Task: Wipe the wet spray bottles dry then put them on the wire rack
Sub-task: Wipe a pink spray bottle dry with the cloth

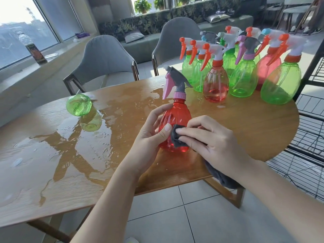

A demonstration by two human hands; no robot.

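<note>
Red bottle point(175, 120) btwn left hand point(150, 135) & right hand's point(210, 139) cloth point(177, 135).

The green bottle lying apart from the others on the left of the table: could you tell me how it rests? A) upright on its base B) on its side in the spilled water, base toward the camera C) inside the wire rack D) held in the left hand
B: the green bottle lies tipped over on the wet table, its round base facing the camera.

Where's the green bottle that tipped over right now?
In the head view, the tipped green bottle lies on its side at the table's far left, in the puddle, left of the red bottle being wiped.
</note>
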